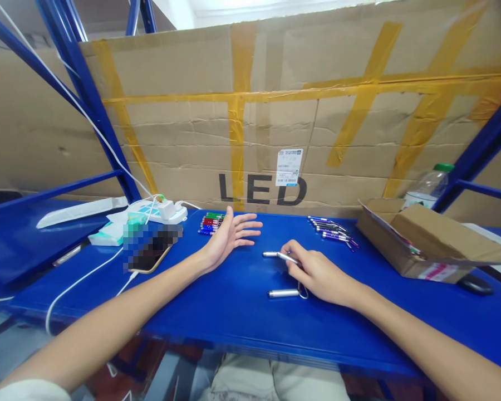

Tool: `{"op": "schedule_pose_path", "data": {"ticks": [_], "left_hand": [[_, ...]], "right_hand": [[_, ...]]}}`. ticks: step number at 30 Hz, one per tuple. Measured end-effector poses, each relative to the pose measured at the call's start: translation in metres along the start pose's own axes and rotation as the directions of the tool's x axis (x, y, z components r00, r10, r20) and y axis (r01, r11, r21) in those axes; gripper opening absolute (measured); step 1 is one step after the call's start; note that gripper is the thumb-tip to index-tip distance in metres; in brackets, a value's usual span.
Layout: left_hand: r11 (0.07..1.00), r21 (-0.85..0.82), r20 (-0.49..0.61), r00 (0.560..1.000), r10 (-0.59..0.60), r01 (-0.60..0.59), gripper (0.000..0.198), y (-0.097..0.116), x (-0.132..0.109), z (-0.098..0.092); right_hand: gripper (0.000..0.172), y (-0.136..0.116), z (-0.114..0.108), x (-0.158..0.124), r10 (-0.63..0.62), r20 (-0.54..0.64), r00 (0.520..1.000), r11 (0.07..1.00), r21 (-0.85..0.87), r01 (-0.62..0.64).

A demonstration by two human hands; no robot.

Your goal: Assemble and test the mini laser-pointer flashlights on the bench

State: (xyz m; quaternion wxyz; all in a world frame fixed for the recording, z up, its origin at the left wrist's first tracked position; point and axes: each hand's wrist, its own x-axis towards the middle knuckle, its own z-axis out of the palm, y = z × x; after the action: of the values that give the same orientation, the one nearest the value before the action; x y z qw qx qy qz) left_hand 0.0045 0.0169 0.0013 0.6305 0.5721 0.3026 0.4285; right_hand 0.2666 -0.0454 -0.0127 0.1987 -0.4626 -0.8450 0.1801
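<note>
My left hand (234,236) is raised over the blue table, palm turned to the right and fingers spread, with nothing in it. Just behind it lies a row of green, red and blue pens (209,222), partly hidden by the hand. My right hand (313,270) pinches a slim silver pen (289,258) between thumb and fingers, its tip pointing left. A short silver piece (269,254) lies at the pen's left end; I cannot tell whether it is joined. Below the right hand rests a silver tube (283,293), with a thin metal ring (304,291) at its right end.
Purple and black pens (332,231) lie at the back right. Beside them stands an open cardboard box (426,245), with a plastic bottle (428,186) behind it. A phone (152,253), a white power strip (162,210) and cables occupy the left. Large taped cardboard (192,139) walls off the back.
</note>
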Motion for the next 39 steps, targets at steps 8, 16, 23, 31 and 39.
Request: {"op": "schedule_pose_path", "data": {"ticks": [8, 16, 23, 31, 39], "left_hand": [[0.999, -0.030, -0.011, 1.000, 0.015, -0.015, 0.083, 0.0002, -0.0001, -0.0003], [1.000, -0.028, 0.003, 1.000, 0.009, -0.008, 0.084, -0.0010, -0.0003, 0.0004], [1.000, -0.022, -0.001, 1.000, 0.011, -0.011, 0.085, -0.0016, 0.0001, 0.0002], [1.000, -0.025, 0.000, 1.000, 0.005, -0.005, 0.084, -0.0001, -0.0010, 0.0012], [1.000, -0.026, -0.004, 1.000, 0.013, -0.013, 0.085, 0.0000, -0.0004, 0.0014]], "right_hand": [[0.014, -0.0002, -0.0003, 0.0009, -0.009, -0.091, 0.996, 1.000, 0.027, 0.011], [0.013, -0.0025, -0.0005, -0.0005, -0.049, -0.047, 0.998, 0.999, -0.009, 0.049], [0.016, -0.0002, -0.0004, 0.0000, -0.020, -0.152, 0.988, 0.999, -0.028, 0.016], [0.017, -0.0051, -0.0017, -0.0012, -0.019, -0.089, 0.996, 0.999, -0.042, 0.015], [0.017, -0.0032, -0.0022, -0.0001, -0.018, -0.097, 0.995, 0.998, -0.060, 0.012]]}}
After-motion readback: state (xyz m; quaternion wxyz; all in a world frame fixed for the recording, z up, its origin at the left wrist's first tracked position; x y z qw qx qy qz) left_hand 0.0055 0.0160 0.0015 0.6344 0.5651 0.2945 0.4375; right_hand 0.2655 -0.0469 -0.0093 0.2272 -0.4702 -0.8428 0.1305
